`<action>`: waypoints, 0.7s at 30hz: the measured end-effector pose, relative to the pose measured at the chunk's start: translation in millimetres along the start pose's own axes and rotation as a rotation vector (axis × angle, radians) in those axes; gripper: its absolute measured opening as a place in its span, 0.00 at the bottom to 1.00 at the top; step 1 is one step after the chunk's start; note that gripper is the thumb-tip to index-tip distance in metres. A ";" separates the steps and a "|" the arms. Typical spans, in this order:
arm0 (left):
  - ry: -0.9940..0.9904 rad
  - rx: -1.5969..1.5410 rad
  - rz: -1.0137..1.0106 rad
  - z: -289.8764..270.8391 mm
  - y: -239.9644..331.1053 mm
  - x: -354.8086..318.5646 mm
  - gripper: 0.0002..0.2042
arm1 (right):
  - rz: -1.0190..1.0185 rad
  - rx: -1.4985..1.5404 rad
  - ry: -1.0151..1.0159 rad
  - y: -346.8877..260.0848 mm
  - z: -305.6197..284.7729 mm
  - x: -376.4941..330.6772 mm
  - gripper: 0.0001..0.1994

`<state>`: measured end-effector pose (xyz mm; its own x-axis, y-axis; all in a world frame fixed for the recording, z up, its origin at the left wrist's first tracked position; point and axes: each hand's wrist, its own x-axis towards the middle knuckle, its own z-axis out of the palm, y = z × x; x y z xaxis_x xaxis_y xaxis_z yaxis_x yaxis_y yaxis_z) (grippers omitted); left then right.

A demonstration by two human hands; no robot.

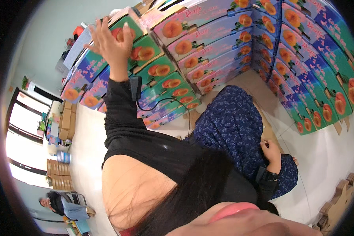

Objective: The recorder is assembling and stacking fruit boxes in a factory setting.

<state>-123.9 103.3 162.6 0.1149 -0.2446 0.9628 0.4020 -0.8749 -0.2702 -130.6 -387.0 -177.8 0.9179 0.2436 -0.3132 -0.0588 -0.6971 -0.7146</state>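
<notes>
My left hand (113, 47) is raised at the upper left, its fingers spread and nothing in them. It is in front of the top of a stack of fruit cartons (160, 70), printed with peaches on green, blue and pink; whether it touches them I cannot tell. A black device (135, 88) sits on that wrist, with a cable running from it. Low on the right, my right hand (270, 151) rests against dark blue patterned cloth (230, 122), its fingers curled. What lies inside them, if anything, is hidden. The right wrist wears a black band (266, 174).
More carton stacks (299, 67) form a corner ahead and to the right. Brown scalloped cardboard (340, 200) stands at the lower right. Far left, a person (69, 206) sits near a water bottle (63, 157), brown boxes (68, 122) and bright windows (25, 145).
</notes>
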 end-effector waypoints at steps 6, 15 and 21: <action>0.053 0.325 -0.156 -81.6 -77.5 -75.2 0.36 | -0.115 -0.071 -0.049 10.6 1.7 7.9 0.17; 0.123 -0.389 -1.443 -151.0 -161.9 -142.7 0.38 | -0.048 -0.031 -0.128 22.9 10.5 15.9 0.19; 0.107 -0.477 -1.528 -140.8 -183.8 -170.0 0.36 | -0.065 -0.046 -0.108 6.9 10.0 13.7 0.18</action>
<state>-345.1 246.8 48.9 -0.1790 0.9310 0.3181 -0.2340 -0.3543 0.9054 -122.4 -381.8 -193.3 0.8714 0.3590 -0.3342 0.0203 -0.7072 -0.7067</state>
